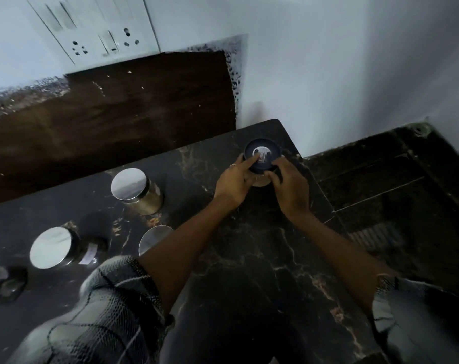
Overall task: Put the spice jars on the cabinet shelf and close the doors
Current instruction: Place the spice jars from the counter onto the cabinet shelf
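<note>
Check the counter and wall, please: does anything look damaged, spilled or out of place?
No spill shows. The wall paint beside the brown panel is speckled black and patchy. The silver-lidded jars stand upright; both hands hold the dark-lidded jar.

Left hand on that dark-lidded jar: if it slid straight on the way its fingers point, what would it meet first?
Probably the white wall behind the black marble counter; the left hand already grips the dark-lidded jar. Depth is unclear.

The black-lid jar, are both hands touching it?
Touching. The head view shows the left hand and right hand gripping the black-lid jar from both sides.
</note>
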`<state>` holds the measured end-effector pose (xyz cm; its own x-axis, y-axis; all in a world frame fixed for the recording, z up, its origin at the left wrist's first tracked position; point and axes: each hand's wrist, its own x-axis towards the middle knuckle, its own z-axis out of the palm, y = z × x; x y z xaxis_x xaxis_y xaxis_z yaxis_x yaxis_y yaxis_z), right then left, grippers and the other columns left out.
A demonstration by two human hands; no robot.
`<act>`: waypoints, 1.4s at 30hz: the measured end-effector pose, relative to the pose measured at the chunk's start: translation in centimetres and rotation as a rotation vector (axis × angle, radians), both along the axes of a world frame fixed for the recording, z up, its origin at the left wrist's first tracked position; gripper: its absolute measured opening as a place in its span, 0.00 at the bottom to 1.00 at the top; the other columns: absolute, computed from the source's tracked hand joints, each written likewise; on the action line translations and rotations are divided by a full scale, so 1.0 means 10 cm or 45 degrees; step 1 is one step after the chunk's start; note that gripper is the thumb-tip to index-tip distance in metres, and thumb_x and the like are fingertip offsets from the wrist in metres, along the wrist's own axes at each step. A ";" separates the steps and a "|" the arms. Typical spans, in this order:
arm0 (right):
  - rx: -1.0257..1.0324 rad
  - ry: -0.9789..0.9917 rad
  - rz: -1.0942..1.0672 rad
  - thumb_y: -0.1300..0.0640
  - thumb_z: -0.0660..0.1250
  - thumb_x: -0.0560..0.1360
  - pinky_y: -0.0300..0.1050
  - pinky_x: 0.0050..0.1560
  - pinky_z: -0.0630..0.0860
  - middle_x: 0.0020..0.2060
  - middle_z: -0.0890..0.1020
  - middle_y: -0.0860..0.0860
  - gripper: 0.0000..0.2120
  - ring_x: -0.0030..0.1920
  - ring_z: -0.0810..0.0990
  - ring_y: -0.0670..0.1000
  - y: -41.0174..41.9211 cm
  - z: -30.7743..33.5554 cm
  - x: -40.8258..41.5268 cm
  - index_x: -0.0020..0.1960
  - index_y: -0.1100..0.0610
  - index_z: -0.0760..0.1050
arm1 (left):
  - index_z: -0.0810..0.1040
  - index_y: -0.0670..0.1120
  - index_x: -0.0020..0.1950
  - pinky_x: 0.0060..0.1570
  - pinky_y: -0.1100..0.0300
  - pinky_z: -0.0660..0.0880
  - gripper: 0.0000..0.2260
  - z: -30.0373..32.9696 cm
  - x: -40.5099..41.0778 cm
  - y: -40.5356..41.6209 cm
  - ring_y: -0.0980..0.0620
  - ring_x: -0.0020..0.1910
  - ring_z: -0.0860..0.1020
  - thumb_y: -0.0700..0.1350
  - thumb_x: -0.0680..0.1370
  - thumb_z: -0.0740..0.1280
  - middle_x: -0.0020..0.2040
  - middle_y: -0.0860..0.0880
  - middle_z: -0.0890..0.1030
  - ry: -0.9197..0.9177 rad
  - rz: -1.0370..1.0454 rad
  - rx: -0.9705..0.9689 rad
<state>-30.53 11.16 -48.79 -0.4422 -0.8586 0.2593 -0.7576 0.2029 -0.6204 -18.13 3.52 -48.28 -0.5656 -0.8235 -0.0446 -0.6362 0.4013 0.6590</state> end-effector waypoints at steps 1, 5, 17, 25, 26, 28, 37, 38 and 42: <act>0.021 0.009 0.011 0.60 0.64 0.76 0.49 0.53 0.76 0.57 0.79 0.58 0.13 0.56 0.79 0.58 0.02 0.01 0.01 0.60 0.61 0.74 | 0.64 0.52 0.74 0.66 0.52 0.69 0.26 0.00 0.02 0.02 0.43 0.68 0.70 0.40 0.77 0.65 0.75 0.43 0.64 0.015 0.008 0.001; 0.001 0.040 0.083 0.62 0.65 0.76 0.50 0.55 0.76 0.59 0.78 0.60 0.13 0.57 0.78 0.59 0.08 0.13 0.10 0.59 0.63 0.75 | 0.64 0.53 0.73 0.64 0.54 0.71 0.27 0.03 0.13 0.15 0.46 0.66 0.73 0.42 0.76 0.67 0.73 0.46 0.67 0.062 0.078 -0.020; -0.364 0.231 0.277 0.54 0.69 0.74 0.42 0.39 0.75 0.52 0.80 0.56 0.10 0.45 0.81 0.56 -0.09 1.46 0.78 0.52 0.58 0.77 | 0.57 0.45 0.76 0.67 0.51 0.70 0.44 1.12 0.66 0.08 0.50 0.68 0.70 0.46 0.66 0.78 0.70 0.44 0.70 0.821 0.444 -0.222; -0.656 -0.367 0.415 0.51 0.65 0.77 0.37 0.56 0.74 0.60 0.78 0.43 0.15 0.59 0.77 0.43 -0.14 2.58 1.54 0.64 0.47 0.72 | 0.64 0.55 0.69 0.57 0.67 0.74 0.37 2.40 1.48 0.08 0.63 0.61 0.74 0.55 0.65 0.77 0.63 0.59 0.75 1.046 0.393 -0.435; -0.653 -0.530 0.495 0.50 0.64 0.77 0.35 0.56 0.75 0.60 0.77 0.40 0.17 0.59 0.76 0.41 -0.13 2.69 1.61 0.65 0.44 0.70 | 0.65 0.56 0.68 0.55 0.69 0.75 0.35 2.55 1.57 0.10 0.65 0.60 0.75 0.55 0.65 0.77 0.61 0.61 0.75 1.064 0.373 -0.427; -0.677 -0.798 0.606 0.48 0.64 0.76 0.29 0.52 0.75 0.59 0.76 0.35 0.18 0.57 0.76 0.34 -0.10 2.90 1.77 0.65 0.40 0.68 | 0.65 0.55 0.69 0.55 0.68 0.76 0.37 2.83 1.77 0.17 0.63 0.60 0.75 0.56 0.64 0.78 0.62 0.59 0.75 1.108 0.338 -0.402; -0.467 -1.705 1.054 0.45 0.64 0.72 0.57 0.59 0.77 0.60 0.79 0.55 0.23 0.61 0.78 0.55 0.01 3.32 2.32 0.64 0.53 0.72 | 0.75 0.54 0.62 0.45 0.57 0.79 0.24 3.63 2.43 0.40 0.58 0.48 0.83 0.56 0.67 0.74 0.49 0.55 0.85 1.247 0.170 -0.067; -0.481 -1.693 1.047 0.45 0.65 0.72 0.57 0.58 0.77 0.60 0.79 0.55 0.23 0.60 0.79 0.55 0.03 3.34 2.37 0.64 0.53 0.73 | 0.76 0.52 0.61 0.46 0.56 0.80 0.23 3.67 2.46 0.42 0.55 0.49 0.83 0.56 0.68 0.73 0.50 0.53 0.85 1.276 0.170 -0.042; -0.803 -1.318 0.785 0.43 0.71 0.66 0.39 0.50 0.80 0.56 0.81 0.48 0.25 0.56 0.80 0.47 0.12 3.47 2.60 0.62 0.47 0.72 | 0.78 0.51 0.59 0.47 0.55 0.81 0.21 3.74 2.52 0.51 0.54 0.50 0.83 0.58 0.68 0.71 0.52 0.51 0.84 1.301 0.163 -0.006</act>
